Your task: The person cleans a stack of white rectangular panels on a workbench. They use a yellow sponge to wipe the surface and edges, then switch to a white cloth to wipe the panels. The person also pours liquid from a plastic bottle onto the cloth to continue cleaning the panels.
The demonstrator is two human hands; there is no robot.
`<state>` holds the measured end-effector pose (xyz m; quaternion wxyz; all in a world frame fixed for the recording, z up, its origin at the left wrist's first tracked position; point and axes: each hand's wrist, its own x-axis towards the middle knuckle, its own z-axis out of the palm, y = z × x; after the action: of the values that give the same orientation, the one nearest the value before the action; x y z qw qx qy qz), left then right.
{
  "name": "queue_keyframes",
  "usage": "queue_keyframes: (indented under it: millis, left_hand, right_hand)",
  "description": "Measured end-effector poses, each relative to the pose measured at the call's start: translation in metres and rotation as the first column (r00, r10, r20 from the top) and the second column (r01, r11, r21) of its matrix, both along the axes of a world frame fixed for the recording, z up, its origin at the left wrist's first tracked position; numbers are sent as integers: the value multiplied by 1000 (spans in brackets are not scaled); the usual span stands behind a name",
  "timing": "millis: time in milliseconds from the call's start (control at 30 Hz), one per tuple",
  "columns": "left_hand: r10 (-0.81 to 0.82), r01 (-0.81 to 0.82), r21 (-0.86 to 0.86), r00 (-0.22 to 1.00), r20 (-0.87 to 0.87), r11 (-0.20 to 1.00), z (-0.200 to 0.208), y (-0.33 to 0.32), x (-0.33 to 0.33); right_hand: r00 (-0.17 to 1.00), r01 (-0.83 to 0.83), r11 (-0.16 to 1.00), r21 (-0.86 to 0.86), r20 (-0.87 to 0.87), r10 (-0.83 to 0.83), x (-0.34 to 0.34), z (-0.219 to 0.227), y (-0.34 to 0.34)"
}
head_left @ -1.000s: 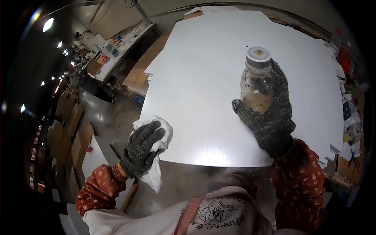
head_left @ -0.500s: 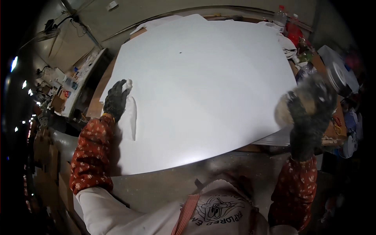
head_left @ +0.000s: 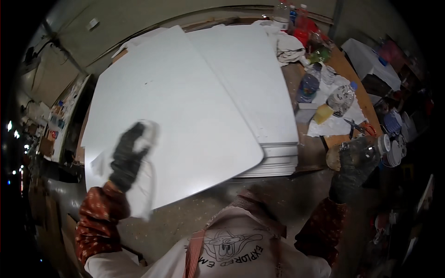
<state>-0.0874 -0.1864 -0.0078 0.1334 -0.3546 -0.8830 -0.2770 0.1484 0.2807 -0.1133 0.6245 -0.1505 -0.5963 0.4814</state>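
Observation:
A large white panel with a rounded corner lies slantwise on a stack of similar white panels. My left hand, in a dark glove, is closed on a white cloth that hangs down over the panel's left part; hand and cloth are blurred by motion. Away to the right, beyond the stack, my gloved right hand is wrapped round a clear plastic bottle with a white cap. The bottle lies tilted, cap pointing right, with something tan at its left end.
Right of the stack, a wooden table bears a dark-spotted bottle, a purple-tinted bottle, a yellow sponge, orange-handled scissors and a crumpled cloth. A cluttered bench stands at the left.
The view has swung right. My left hand with the cloth has moved rightward over the panel. My right hand has carried the bottle away from the panel's edge, toward the right.

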Motion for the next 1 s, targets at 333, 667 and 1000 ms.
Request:
queue_keyframes:
  millis: [333, 667, 1000]
  left_hand:
    - [581, -599, -130, 800, -151, 790, -4, -45, -81]
    - [-143, 79, -238, 954, -265, 968, 14, 175, 50]
    - [370, -368, 45, 923, -101, 929, 14, -46, 107]
  right_hand:
    - [894, 172, 936, 308, 349, -279, -36, -68, 82]
    - [340, -94, 219, 971, 238, -910, -109, -110, 202]
    - [463, -72, 489, 869, 464, -755, -127, -79, 151]
